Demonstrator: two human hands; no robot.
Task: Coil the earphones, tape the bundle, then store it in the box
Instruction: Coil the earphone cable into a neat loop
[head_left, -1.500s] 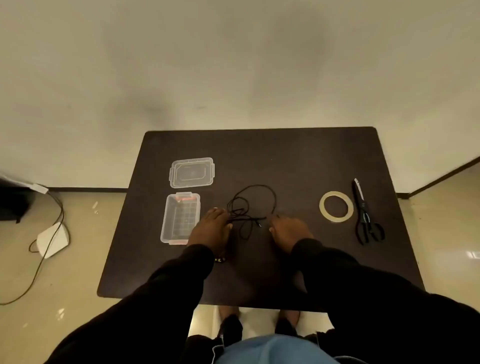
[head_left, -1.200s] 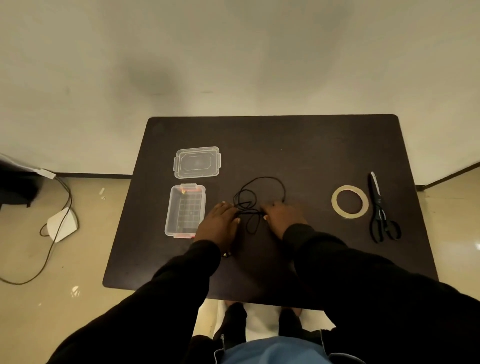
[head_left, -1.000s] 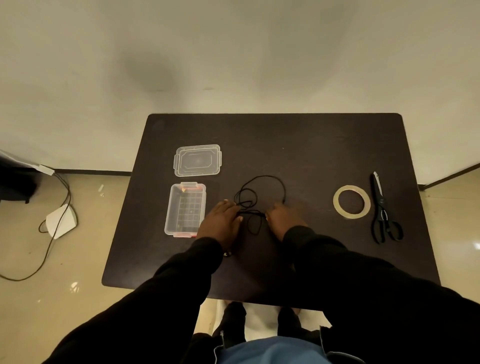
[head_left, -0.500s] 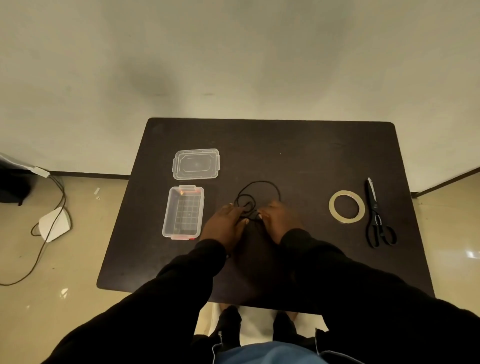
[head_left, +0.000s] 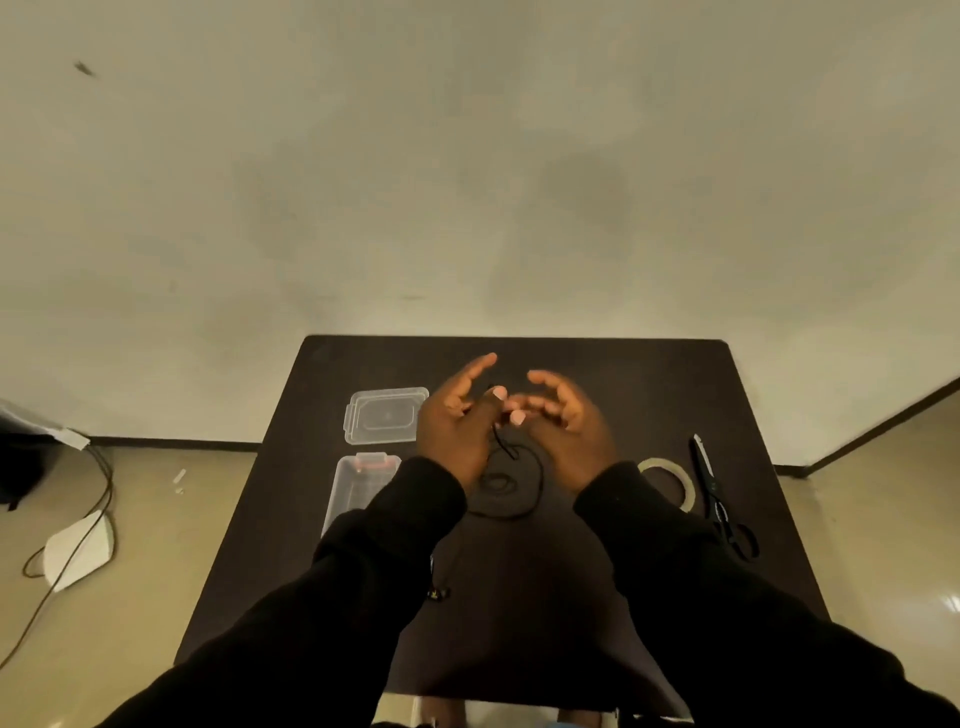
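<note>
Earphones, thin black cord (head_left: 511, 480): one set, mostly lying in loose loops on the dark brown table (head_left: 613, 384), below and just nearer than the raised fingers. One strand rises from the loops to the thumbs.

Left hand (head_left: 457, 431) and right hand (head_left: 563, 436) are lifted above the table, close together, thumb tips nearly touching. Both thumbs appear to pinch the cord's upper end; the other fingers (head_left: 478, 364) spread wide and curled. Exact contact is too small and blurred to confirm.

Step in hand, as judged: starting the coil. To do it well, anchor the end against one hand and feed even, same-sized loops with the other. Let the cord slide lightly so tangles in the lower heap fall out. Keep the bundle small enough for the box, and pinch it firmly before reaching for tape.

Count:
- clear plastic box (head_left: 358, 488), open, left of the left wrist: one
- clear plastic lid (head_left: 384, 415), flat, just left of the left fingers: one
- beige tape roll (head_left: 675, 475), right of the right wrist: one
- black-handled scissors (head_left: 719, 499), just beyond the tape: one
- hands: two, in black sleeves (head_left: 675, 571)

Tape and box untouched; bundle not yet formed.
</note>
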